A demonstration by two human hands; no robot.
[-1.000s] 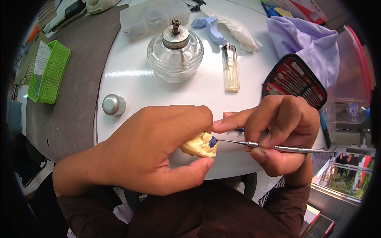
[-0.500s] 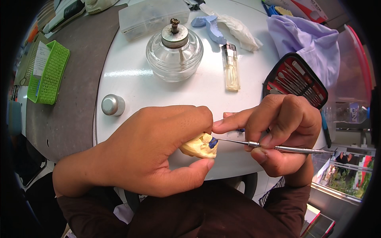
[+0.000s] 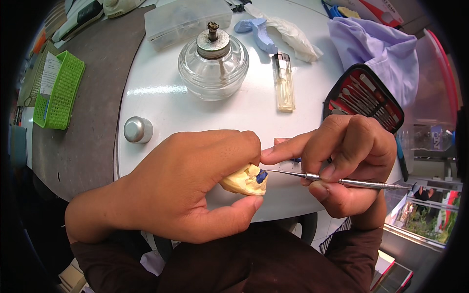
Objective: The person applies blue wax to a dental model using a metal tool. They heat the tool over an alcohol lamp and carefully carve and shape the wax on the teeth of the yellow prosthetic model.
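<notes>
Vs. a second ago: grip and pose near identical, instrument tip still at the blue patch; most tabletop items sit a touch further left in view, and a tan boxy shape (image 3: 72,278) now shows at lower left where it was dark. Left to right: green basket (image 3: 67,100), perforated plastic, paper slip inside; grey-brown mat (image 3: 95,93), flat, matte, curved edge; small metal cap (image 3: 138,130), rounded, dull silver; left hand (image 3: 193,183), thumb below and curled fingers above, pinching the yellow cast (image 3: 238,182); burner (image 3: 213,73) behind, squat ridged clear glass, metal collar, charred wick on top. Cast is chalky-looking, chunky, irregular, held up over the near edge of the glossy white table (image 3: 166,110); blue patch (image 3: 261,176) on its right end looks smooth, waxy. Further back, light-blue piece (image 3: 261,39), curved, matte; lighter (image 3: 284,85), clear plastic, black top. Right hand (image 3: 348,163) pinches the instrument (image 3: 364,183) between thumb and fingers, one finger stretched out to the left hand's knuckle. Instrument: slim polished metal, thin tip, textured grip. Then tool case (image 3: 337,91), black edge, red lining, metal tools in a row; lilac cloth (image 3: 378,53), soft folds.
</notes>
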